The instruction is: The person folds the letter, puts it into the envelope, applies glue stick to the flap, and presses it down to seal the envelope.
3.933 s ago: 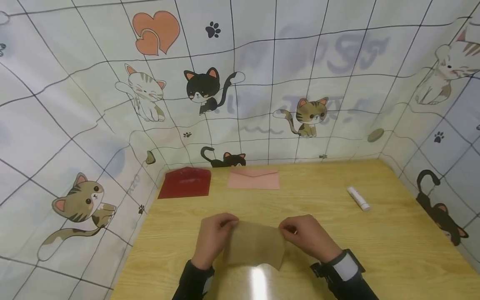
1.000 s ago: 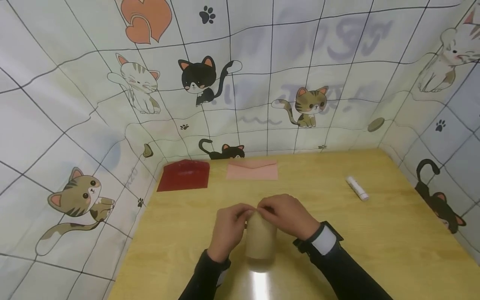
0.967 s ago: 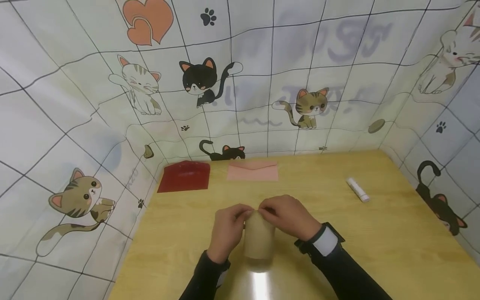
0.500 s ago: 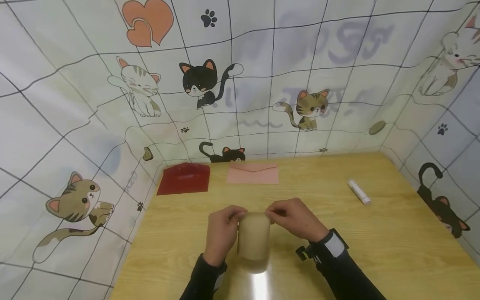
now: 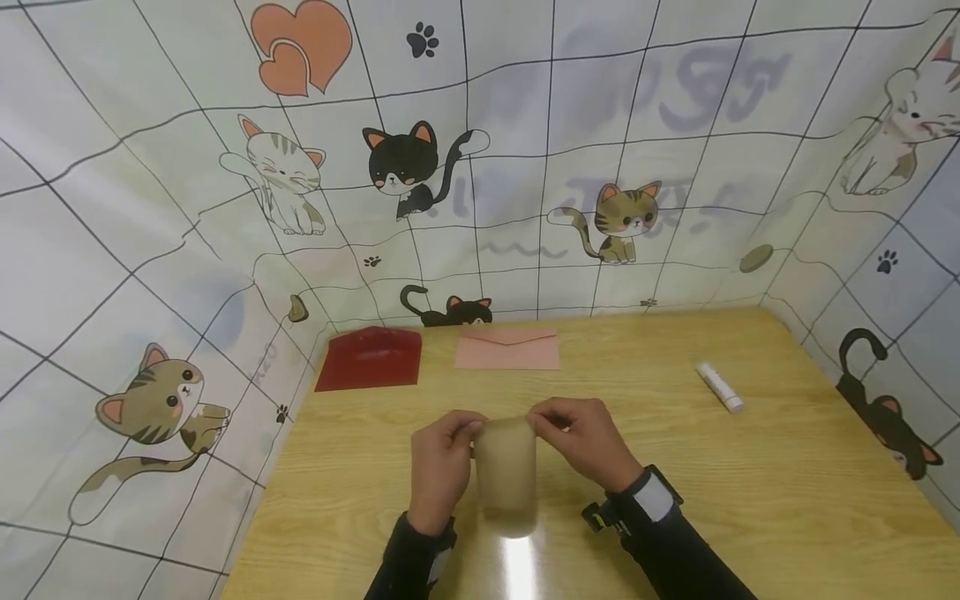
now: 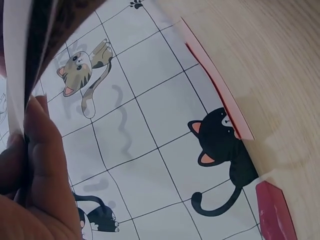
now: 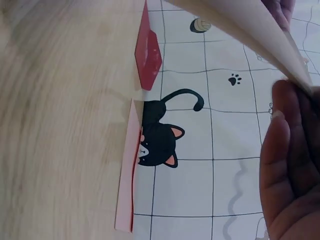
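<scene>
A brown paper sheet [image 5: 507,467] hangs curved over, its bend low and its upper edge raised, just above the table in the head view. My left hand [image 5: 437,471] pinches its upper left corner, and my right hand [image 5: 588,440] pinches the upper right one. From the left wrist, my fingers [image 6: 47,165] show close against thin layers of the paper. The right wrist view has the pale underside of the paper [image 7: 245,27] running between both hands, the fingertips partly hidden behind it.
Along the back edge of the wooden table [image 5: 360,467] lie a red envelope [image 5: 372,360] and a pink envelope [image 5: 507,352]. A white capped tube [image 5: 718,386], resembling a glue stick, lies at the right. A cat-print cloth [image 5: 517,192] walls in the back and sides.
Earlier the sheet was spread wide between my hands; then my hands met and it curled over. Since then they have drawn apart slightly, each still pinching a corner.
</scene>
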`<action>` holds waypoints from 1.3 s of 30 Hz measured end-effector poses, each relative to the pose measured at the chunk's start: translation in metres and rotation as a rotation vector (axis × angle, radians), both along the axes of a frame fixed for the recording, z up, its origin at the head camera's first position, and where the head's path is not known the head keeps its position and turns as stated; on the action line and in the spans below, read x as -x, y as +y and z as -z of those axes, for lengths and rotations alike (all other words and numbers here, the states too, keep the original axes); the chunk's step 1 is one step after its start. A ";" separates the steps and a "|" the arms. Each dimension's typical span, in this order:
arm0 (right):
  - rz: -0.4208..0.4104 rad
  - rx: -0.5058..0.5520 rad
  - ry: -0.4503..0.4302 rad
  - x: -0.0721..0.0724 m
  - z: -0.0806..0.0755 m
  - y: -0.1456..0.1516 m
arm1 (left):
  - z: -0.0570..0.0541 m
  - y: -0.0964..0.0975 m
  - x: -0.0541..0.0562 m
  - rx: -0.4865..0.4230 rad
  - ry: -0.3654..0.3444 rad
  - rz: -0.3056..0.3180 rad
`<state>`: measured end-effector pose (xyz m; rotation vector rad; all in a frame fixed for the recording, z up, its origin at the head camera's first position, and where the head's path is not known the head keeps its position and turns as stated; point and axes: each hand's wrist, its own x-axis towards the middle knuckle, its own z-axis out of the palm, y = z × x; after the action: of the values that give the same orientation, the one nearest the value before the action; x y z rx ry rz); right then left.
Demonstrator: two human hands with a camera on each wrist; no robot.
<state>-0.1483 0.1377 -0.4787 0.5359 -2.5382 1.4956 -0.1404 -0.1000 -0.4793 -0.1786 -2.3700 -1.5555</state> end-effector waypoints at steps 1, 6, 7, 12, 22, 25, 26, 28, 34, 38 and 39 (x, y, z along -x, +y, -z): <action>0.006 0.010 0.009 -0.001 0.002 -0.002 | 0.000 0.000 -0.001 -0.023 0.001 -0.007; 0.019 0.089 0.045 -0.012 0.001 -0.015 | -0.001 0.000 -0.010 -0.192 -0.010 -0.030; 0.026 0.094 0.073 -0.013 -0.001 -0.018 | -0.001 -0.001 -0.011 -0.242 -0.026 -0.018; 0.098 0.005 0.264 -0.012 -0.008 -0.027 | -0.001 -0.007 -0.007 -0.263 -0.145 0.066; -0.059 -0.403 0.507 -0.004 -0.008 -0.025 | -0.014 -0.007 0.005 0.522 0.282 0.311; -0.095 -0.343 0.429 -0.007 -0.009 -0.022 | -0.015 -0.002 0.007 0.535 0.404 0.304; -0.107 -0.318 0.403 -0.009 -0.009 -0.021 | -0.014 -0.002 0.006 0.529 0.424 0.289; -0.129 -0.282 0.361 -0.010 -0.009 -0.019 | -0.013 -0.002 0.005 0.504 0.444 0.270; -0.118 -0.308 0.387 -0.010 -0.009 -0.017 | -0.011 -0.001 0.006 0.424 0.389 0.292; -0.106 -0.311 0.385 -0.010 -0.012 -0.018 | -0.008 0.004 0.008 0.541 0.520 0.228; -0.102 -0.304 0.375 -0.010 -0.013 -0.018 | -0.006 0.005 0.008 0.578 0.575 0.199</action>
<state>-0.1381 0.1195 -0.4656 0.9038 -2.4690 0.9245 -0.1485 -0.0946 -0.4731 -0.8765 -2.2787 -0.6911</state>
